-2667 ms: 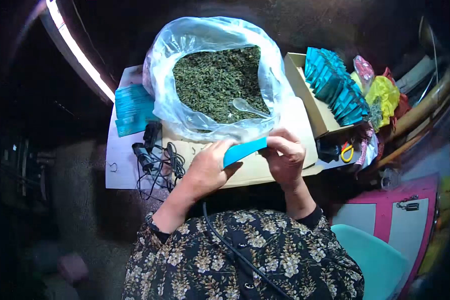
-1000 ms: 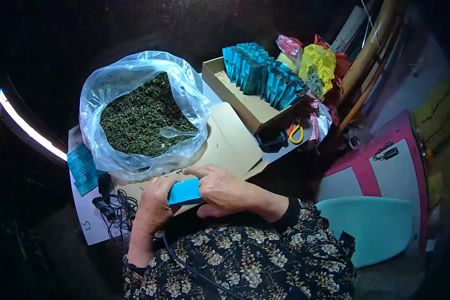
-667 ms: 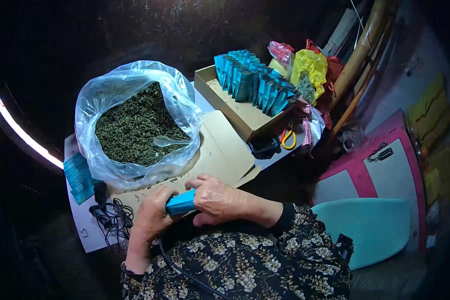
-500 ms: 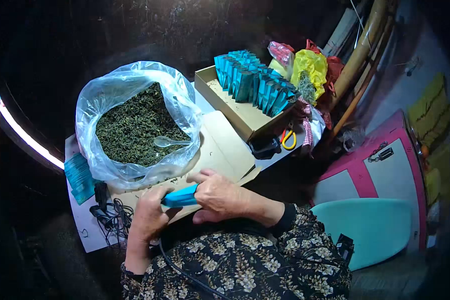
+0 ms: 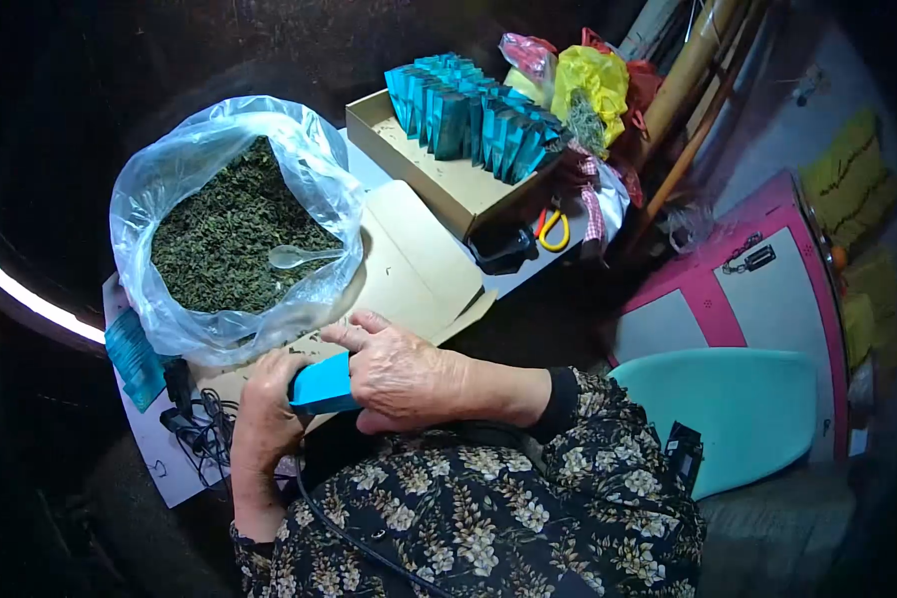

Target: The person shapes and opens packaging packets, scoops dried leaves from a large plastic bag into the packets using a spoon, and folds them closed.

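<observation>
A blue packet [image 5: 324,384] is held between my two hands over the near edge of the table. My left hand [image 5: 267,404] grips its left end, and my right hand [image 5: 399,377] holds its right end with the index finger extended. Beyond them sits a clear plastic bag [image 5: 135,224] full of dark dried leaves [image 5: 224,234], with a clear spoon [image 5: 299,257] lying on the leaves. A cardboard box [image 5: 448,196] holds several upright blue packets [image 5: 468,115]. At the left lies a stack of flat blue packets [image 5: 135,361].
Black cables [image 5: 204,429] lie left of my left hand. Under the bag is a tan cardboard sheet [image 5: 414,259]. Near the box are a black container [image 5: 501,247], yellow-handled scissors [image 5: 553,231] and a yellow bag [image 5: 590,85]. A turquoise chair [image 5: 728,414] stands at the right.
The view has swung toward the right, so the table items appear farther left. The blue packet, first stretched between both hands, now shows a broader face, with my right hand folded across its right end.
</observation>
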A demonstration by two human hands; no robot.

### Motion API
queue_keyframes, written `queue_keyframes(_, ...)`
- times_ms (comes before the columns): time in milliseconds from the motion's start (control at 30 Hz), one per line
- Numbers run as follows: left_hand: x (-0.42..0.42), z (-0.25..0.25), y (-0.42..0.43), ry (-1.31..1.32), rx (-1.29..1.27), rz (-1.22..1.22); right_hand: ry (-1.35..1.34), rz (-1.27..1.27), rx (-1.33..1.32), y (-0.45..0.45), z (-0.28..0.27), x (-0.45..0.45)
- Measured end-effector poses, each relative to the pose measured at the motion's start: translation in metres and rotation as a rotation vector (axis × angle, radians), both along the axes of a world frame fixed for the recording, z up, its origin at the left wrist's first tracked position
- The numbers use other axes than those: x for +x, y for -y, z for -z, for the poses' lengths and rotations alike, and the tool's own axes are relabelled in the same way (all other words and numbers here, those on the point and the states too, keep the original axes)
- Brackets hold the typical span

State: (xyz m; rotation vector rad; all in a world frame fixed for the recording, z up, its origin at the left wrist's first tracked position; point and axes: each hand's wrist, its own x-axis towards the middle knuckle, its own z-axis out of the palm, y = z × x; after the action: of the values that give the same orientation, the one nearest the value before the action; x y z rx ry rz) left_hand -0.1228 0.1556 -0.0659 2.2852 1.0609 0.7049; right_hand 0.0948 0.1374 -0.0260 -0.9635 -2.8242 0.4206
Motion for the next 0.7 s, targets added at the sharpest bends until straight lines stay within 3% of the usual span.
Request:
queue_keyframes(200, 0.0, 0.004, 0.0, -0.053, -0.038, 0.036, 0.229, 0.045, -0.203, 0.001, -0.01, -0.005)
queue_keyframes(300, 0.004, -0.003, -0.002, -0.039, 0.029, 0.062, -0.2, 0.0, 0.219, 0.002, 0.0, -0.001)
queue_keyframes(400, 0.005, -0.008, -0.002, -0.032, 0.113, 0.075, -0.08, 0.004, 0.098, 0.003, -0.003, -0.001)
queue_keyframes(533, 0.006, 0.001, -0.003, 0.088, -0.118, 0.07, 0.007, -0.022, 0.041, -0.003, -0.009, -0.003)
queue_keyframes(600, 0.007, 0.005, -0.004, 0.115, 0.011, 0.041, 0.027, 0.008, 0.007, -0.004, -0.015, -0.003)
queue_keyframes(700, 0.002, 0.009, -0.006, 0.151, 0.034, 0.001, -0.117, -0.028, 0.056, -0.006, -0.013, -0.006)
